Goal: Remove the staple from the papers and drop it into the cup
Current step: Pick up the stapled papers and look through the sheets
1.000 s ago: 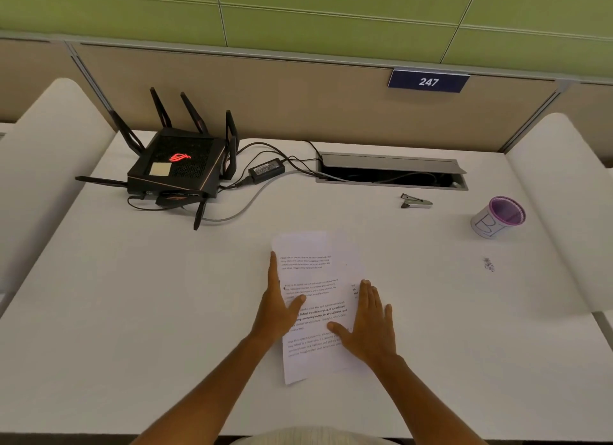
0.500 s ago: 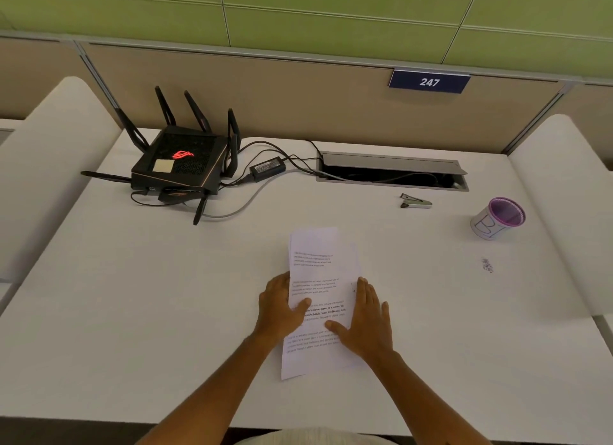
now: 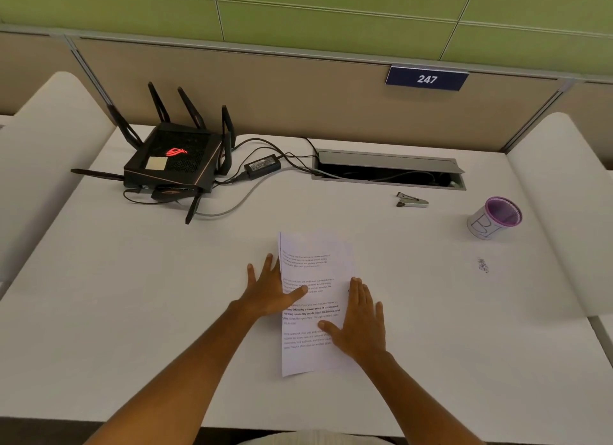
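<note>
White printed papers (image 3: 315, 269) lie flat on the white desk (image 3: 132, 312) in front of me. My left hand (image 3: 270, 293) lies flat at the sheets' left edge, its thumb on the text. Flat on the lower right part of the papers rests my right hand (image 3: 360, 322), fingers straight. The staple itself is too small to make out. A small grey staple remover (image 3: 411, 200) lies on the desk beyond the papers to the right. The white cup (image 3: 494, 217) with a purple rim stands at the far right.
A black router (image 3: 172, 162) with antennas and its power brick (image 3: 262, 166) and cables sit at the back left. An open cable tray (image 3: 388, 171) is set into the desk's back. A small dark speck cluster (image 3: 482, 265) lies below the cup. White dividers flank both sides.
The papers have turned to lie straighter and shifted slightly right. My left hand has slid off toward the sheets' left edge; my right hand stays pressed on the lower right.
</note>
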The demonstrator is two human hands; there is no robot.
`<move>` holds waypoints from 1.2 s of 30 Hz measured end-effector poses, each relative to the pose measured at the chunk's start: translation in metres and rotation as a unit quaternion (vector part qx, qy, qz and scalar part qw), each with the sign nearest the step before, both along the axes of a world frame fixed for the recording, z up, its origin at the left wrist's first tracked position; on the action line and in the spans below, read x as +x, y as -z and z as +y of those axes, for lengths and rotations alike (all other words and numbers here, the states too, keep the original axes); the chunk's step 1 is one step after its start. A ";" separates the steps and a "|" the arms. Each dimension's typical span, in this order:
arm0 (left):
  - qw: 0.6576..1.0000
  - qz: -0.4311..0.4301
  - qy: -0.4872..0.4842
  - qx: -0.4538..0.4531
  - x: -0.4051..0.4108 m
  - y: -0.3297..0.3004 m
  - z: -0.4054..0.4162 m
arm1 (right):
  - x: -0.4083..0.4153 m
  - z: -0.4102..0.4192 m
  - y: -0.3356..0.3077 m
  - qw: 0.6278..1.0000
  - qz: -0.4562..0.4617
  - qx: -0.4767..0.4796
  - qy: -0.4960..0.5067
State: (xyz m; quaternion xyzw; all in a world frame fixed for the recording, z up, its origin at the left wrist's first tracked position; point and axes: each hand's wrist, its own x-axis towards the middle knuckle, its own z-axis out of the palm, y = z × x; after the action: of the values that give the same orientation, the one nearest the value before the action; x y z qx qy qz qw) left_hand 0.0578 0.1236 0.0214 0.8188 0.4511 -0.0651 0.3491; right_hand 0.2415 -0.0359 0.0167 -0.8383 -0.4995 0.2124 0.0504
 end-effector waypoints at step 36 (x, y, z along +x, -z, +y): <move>0.823 -0.367 -0.369 -0.225 -0.001 -0.048 -0.069 | 0.043 0.004 -0.052 0.813 0.500 0.200 0.222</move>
State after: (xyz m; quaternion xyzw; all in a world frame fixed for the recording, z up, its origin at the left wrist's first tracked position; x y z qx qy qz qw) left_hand 0.0569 0.0543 0.0694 0.4527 0.5309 0.2745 0.6616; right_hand 0.2844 -0.0318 0.0691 -0.6763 -0.2368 0.4805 0.5056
